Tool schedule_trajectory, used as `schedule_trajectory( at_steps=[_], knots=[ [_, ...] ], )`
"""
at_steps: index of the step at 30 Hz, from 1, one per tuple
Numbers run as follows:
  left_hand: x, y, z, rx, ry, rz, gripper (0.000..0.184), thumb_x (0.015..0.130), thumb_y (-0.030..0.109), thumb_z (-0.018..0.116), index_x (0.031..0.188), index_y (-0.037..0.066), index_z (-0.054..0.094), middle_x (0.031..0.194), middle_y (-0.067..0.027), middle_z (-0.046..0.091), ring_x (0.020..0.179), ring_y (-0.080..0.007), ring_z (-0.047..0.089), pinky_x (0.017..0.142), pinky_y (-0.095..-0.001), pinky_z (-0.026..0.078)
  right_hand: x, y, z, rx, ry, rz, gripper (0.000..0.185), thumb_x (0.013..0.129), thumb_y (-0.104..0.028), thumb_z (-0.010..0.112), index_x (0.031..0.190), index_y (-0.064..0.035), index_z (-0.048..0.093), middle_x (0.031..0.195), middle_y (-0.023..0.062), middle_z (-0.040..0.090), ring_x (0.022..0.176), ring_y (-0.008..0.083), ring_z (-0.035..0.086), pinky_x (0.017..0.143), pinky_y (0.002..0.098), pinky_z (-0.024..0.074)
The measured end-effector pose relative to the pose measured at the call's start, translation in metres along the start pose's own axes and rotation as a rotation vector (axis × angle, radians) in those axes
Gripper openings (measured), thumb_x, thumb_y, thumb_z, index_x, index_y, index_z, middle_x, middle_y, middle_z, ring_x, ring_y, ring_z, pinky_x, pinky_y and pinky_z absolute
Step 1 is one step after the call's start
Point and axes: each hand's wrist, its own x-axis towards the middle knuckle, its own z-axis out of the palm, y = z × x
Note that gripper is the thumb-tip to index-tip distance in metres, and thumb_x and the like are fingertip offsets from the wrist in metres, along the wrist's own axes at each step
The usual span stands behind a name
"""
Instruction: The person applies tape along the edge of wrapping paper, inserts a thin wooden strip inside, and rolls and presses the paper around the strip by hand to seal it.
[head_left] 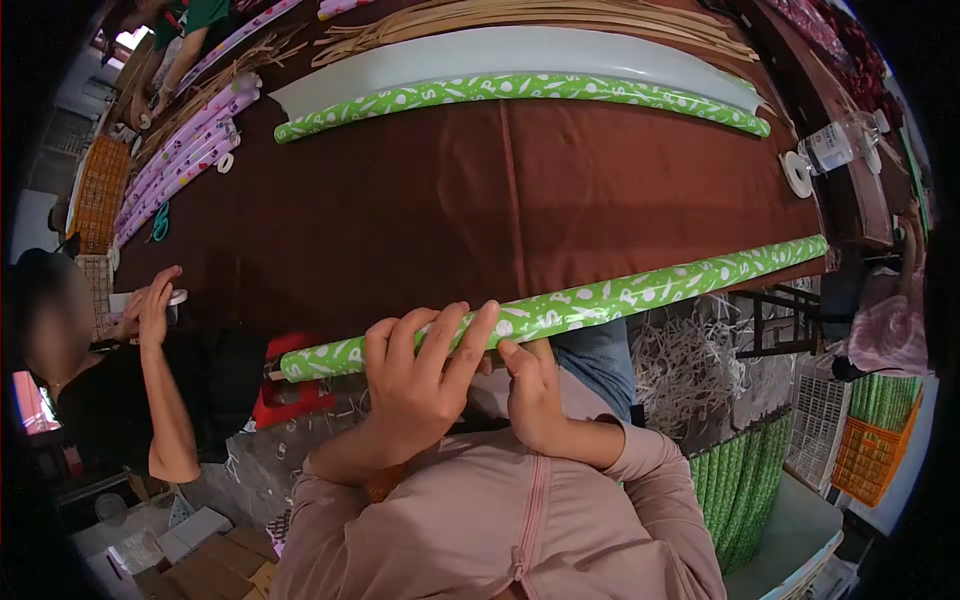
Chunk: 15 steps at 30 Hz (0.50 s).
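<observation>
A long green roll of patterned wrapping paper (640, 292) with white print slants along the near edge of the brown table, its left end toward me. My left hand (425, 375) holds it left of its middle, fingers spread across the top and the thumb out of sight. Beside it, my right hand (535, 395) grips the roll from below, thumb against the near side and the other fingers mostly hidden. Farther back lies a partly rolled green sheet (520, 88), its pale inner side (480, 52) showing.
Brown strips (540, 22) lie along the table's far side. Pink patterned rolls (190, 150) and teal scissors (160, 222) are at left, near a co-worker's raised hand (155, 305). Tape (797, 175) and a bottle (838, 145) sit at right. Green rolls (740, 480) stand below right.
</observation>
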Motion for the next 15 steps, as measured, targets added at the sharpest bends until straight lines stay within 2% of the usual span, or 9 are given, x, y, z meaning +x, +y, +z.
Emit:
schedule_trajectory(
  at_steps=[8, 10, 13, 15],
  knots=[
    [0.0001, 0.0008, 0.0021, -0.014, 0.01, -0.005, 0.046, 0.08, 0.002, 0.061, 0.125, 0.006, 0.065, 0.114, -0.0086, 0.063, 0.095, -0.0254, 0.057, 0.081, -0.0409, 0.039, 0.0017, -0.0066, -0.001, 0.15, 0.036, 0.104, 0.021, 0.096, -0.014, 0.051, 0.111, 0.0004, 0.055, 0.1, 0.006, 0.057, 0.086, 0.0133, 0.051, 0.08, 0.028, 0.0433],
    [0.0012, 0.0014, 0.0034, 0.07, 0.087, 0.023, 0.041, 0.081, 0.016, 0.064, 0.121, 0.01, 0.068, 0.108, -0.0071, 0.065, 0.088, -0.0221, 0.059, 0.076, -0.038, 0.04, 0.0015, -0.007, -0.0013, 0.161, 0.044, 0.127, 0.022, 0.096, -0.014, 0.051, 0.112, 0.0005, 0.055, 0.102, 0.0066, 0.057, 0.087, 0.0136, 0.051, 0.08, 0.0283, 0.0434],
    [0.0025, -0.0005, 0.0018, 0.034, 0.047, 0.023, 0.043, 0.079, 0.014, 0.064, 0.121, 0.009, 0.068, 0.109, -0.0074, 0.065, 0.088, -0.0225, 0.059, 0.077, -0.0383, 0.04, 0.0001, -0.0035, -0.0028, 0.158, 0.022, 0.134, 0.024, 0.095, -0.011, 0.053, 0.116, 0.0002, 0.054, 0.107, 0.0073, 0.058, 0.091, 0.0142, 0.053, 0.081, 0.0271, 0.0433],
    [0.0021, -0.0027, 0.0025, 0.019, 0.027, 0.021, 0.044, 0.079, 0.013, 0.064, 0.122, 0.008, 0.067, 0.109, -0.0076, 0.064, 0.088, -0.0229, 0.058, 0.077, -0.0384, 0.04, -0.0013, -0.0068, 0.001, 0.062, 0.021, 0.058, 0.026, 0.095, -0.008, 0.054, 0.119, -0.0004, 0.052, 0.111, 0.0069, 0.058, 0.097, 0.0141, 0.054, 0.084, 0.0261, 0.0431]
  ],
)
